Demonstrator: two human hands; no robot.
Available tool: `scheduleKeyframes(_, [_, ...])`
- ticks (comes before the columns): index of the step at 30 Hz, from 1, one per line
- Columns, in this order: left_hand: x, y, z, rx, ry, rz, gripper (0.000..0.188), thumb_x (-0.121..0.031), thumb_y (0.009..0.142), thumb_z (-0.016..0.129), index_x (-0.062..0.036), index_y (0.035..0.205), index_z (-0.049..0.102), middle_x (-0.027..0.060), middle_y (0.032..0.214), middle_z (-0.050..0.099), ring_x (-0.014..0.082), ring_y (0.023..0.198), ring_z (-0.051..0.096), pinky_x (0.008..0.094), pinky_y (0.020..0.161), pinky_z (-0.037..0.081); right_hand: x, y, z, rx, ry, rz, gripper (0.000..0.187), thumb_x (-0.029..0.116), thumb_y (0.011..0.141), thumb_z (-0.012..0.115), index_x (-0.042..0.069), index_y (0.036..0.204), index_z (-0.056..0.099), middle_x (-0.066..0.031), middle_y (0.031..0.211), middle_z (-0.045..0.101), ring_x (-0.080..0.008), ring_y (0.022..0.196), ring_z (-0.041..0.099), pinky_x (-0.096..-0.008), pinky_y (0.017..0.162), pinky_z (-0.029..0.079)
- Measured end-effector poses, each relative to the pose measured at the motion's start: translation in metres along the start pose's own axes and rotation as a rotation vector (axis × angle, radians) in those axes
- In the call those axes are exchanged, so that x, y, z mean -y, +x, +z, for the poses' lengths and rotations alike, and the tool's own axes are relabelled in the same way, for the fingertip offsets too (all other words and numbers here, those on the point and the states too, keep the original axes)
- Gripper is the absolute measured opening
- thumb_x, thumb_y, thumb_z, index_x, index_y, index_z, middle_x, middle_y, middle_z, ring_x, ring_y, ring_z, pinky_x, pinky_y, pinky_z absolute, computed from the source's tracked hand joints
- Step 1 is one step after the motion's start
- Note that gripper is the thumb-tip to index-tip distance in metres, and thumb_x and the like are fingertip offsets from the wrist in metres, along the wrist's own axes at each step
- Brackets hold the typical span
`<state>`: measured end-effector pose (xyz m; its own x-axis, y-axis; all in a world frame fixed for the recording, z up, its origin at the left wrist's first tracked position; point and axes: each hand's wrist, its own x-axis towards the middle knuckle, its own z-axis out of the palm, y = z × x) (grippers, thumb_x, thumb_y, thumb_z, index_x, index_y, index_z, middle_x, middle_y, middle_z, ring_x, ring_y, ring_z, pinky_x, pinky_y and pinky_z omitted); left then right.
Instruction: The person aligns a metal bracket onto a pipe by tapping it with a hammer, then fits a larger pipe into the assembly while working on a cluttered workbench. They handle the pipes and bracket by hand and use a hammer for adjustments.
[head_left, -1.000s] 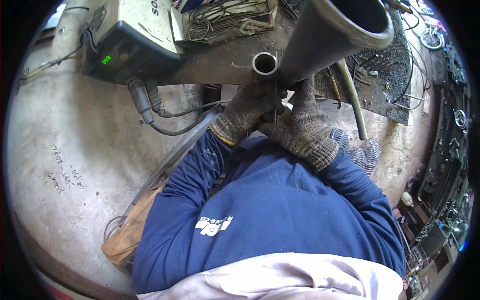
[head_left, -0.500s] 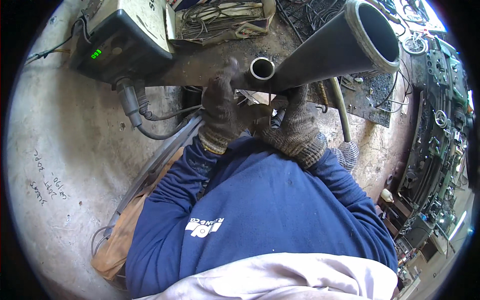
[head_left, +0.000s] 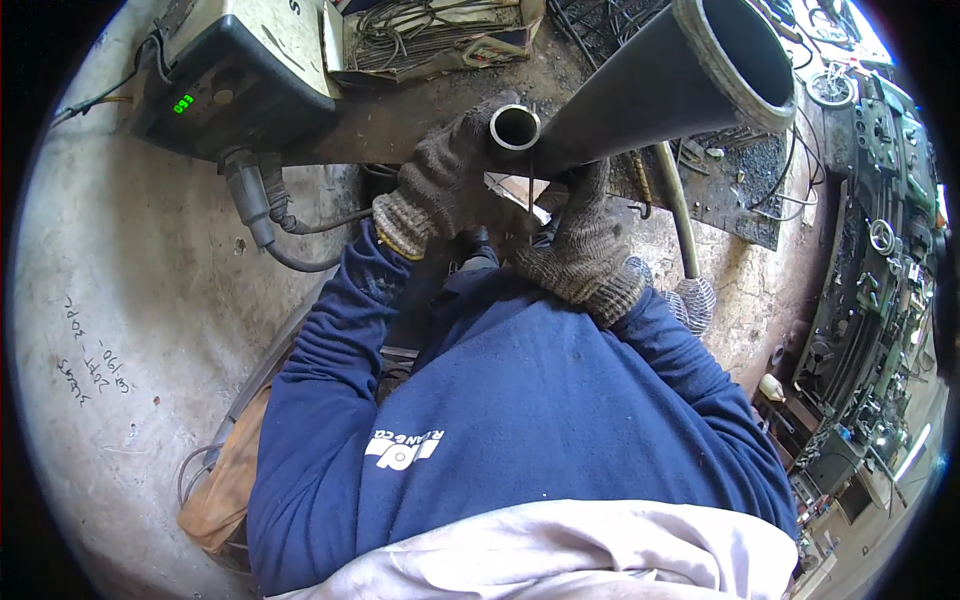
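A short steel pipe [head_left: 515, 128] stands with its open end up at the bench's near edge. My left hand [head_left: 440, 170], in a dirty knitted glove, wraps round its left side, with fingers reaching behind the rim. A large dark pipe [head_left: 640, 90] with a thick ringed mouth leans up to the right beside it. My right hand [head_left: 585, 245], gloved too, is low under the large pipe, thumb pointing up towards its underside. Its other fingers curl leftward in shadow, and what they hold is hidden. A thin rod [head_left: 532, 195] runs down between my hands.
A machine with a green display [head_left: 230, 90] and a thick cable plug [head_left: 248, 200] is at the upper left. Beside it sits an open box of thin rods [head_left: 435, 40]. Cables and dark debris cover the bench [head_left: 740, 200] at right. A wooden handle [head_left: 677, 205] hangs off its edge.
My left hand has moved right, from beside the short pipe with its thumb raised to wrapped round it. My right hand stays nearly in place. The view has shifted slightly.
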<state>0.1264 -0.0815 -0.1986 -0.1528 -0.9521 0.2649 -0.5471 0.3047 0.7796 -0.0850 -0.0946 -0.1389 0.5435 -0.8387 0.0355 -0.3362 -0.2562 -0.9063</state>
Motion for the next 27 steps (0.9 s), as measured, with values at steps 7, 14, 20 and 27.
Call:
scheduleKeyframes(7, [0.004,0.004,0.003,-0.049,0.159,0.116,0.113,-0.055,0.067,0.092,-0.0028,0.151,0.036,0.0179,0.134,0.060,0.0350,0.117,0.065,0.0417,0.096,0.056,-0.013,-0.005,0.008,-0.053,0.012,0.009,0.101,0.016,0.077,0.082,0.000,0.153,0.017,-0.0245,0.140,0.047,-0.0377,0.132,0.052,-0.0438,0.109,0.045])
scheduleKeyframes(14, [-0.056,-0.025,-0.003,-0.089,-0.310,-0.336,0.069,-0.041,0.087,0.081,-0.0020,0.136,0.053,0.0121,0.123,0.066,0.0220,0.106,0.066,0.0341,0.093,0.054,0.010,-0.001,-0.003,-0.033,0.035,0.042,0.112,0.021,0.072,0.087,0.001,0.155,0.014,-0.0234,0.140,0.047,-0.0362,0.132,0.052,-0.0431,0.110,0.045])
scheduleKeyframes(20, [-0.057,-0.025,0.033,0.028,-0.639,-0.675,0.026,-0.022,0.099,0.069,-0.0003,0.111,0.072,0.0092,0.100,0.074,0.0156,0.093,0.068,0.0308,0.085,0.055,0.009,0.000,-0.001,-0.062,0.041,0.054,0.114,0.021,0.072,0.087,0.002,0.155,0.013,-0.0231,0.139,0.049,-0.0358,0.131,0.053,-0.0427,0.109,0.046])
scheduleKeyframes(27, [-0.052,-0.022,0.037,0.005,-0.679,-0.656,0.027,-0.023,0.099,0.069,-0.0006,0.113,0.071,0.0075,0.096,0.074,0.0136,0.087,0.068,0.0290,0.079,0.055,0.012,-0.002,-0.001,-0.088,0.035,0.072,0.116,0.022,0.071,0.087,0.002,0.156,0.011,-0.0228,0.138,0.051,-0.0353,0.129,0.055,-0.0423,0.108,0.046])
